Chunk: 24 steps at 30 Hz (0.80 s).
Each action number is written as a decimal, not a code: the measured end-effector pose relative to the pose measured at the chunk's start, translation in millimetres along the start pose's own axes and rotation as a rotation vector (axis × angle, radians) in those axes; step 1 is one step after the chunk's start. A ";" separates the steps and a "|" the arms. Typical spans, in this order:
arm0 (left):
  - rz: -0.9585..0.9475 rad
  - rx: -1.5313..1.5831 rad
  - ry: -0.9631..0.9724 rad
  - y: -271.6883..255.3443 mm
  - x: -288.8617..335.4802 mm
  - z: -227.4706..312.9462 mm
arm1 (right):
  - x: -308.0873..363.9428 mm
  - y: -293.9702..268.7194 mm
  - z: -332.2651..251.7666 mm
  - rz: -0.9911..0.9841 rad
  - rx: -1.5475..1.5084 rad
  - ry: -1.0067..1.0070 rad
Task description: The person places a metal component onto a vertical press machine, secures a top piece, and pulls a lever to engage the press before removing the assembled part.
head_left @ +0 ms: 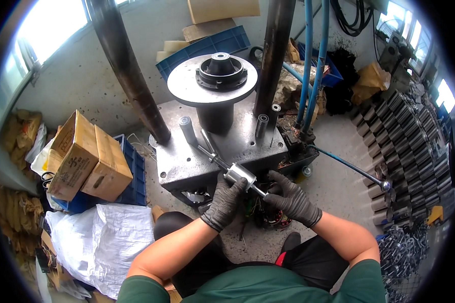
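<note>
A silver cylindrical rotor (240,174) on a long steel shaft is held slanting in front of the press table's near edge. My left hand (224,204), in a dark grey knit glove, is closed around the rotor's near side. The shaft's upper end lies over the table's front part, close to a slim metal rod (207,140). At its lower right end, the shaft meets the thumb of my gloved right hand (296,202). That hand's fingers are spread apart from the thumb, and it does not wrap round the shaft.
The steel table (174,151) carries a round plate (179,83) with a black ring fixture (221,76), between two dark columns (129,70). A ball-ended lever (349,166) juts out rightward. Cardboard boxes (108,166) stand left, above a white sack (111,242). Stacked metal cylinders (404,146) line the right.
</note>
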<state>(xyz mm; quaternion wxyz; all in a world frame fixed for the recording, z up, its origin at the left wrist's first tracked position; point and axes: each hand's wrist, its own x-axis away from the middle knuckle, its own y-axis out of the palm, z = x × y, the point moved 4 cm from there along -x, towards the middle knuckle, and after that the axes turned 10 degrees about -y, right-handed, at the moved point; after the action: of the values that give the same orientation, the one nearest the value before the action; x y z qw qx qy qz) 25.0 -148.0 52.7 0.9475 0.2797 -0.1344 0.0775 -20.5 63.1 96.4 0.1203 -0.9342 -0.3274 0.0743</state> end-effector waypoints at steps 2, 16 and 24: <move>-0.016 0.014 -0.029 -0.9 3.7 -5.1 | 2.5 6.3 -5.0 0.007 -0.191 0.108; -0.116 -0.105 -0.314 6.9 36.2 -43.5 | 20.3 -10.9 -65.7 -0.322 0.558 -0.326; -0.068 -0.047 -0.417 -2.8 32.4 -61.3 | 59.9 -115.5 -185.0 -0.040 1.203 -0.570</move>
<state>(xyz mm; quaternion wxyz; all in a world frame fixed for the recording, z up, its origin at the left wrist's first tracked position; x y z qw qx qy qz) 69.5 -114.3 11.4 0.9074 0.2718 -0.3200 -0.0170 -2.4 155.7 302.0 0.5308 -0.6416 -0.2653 0.4860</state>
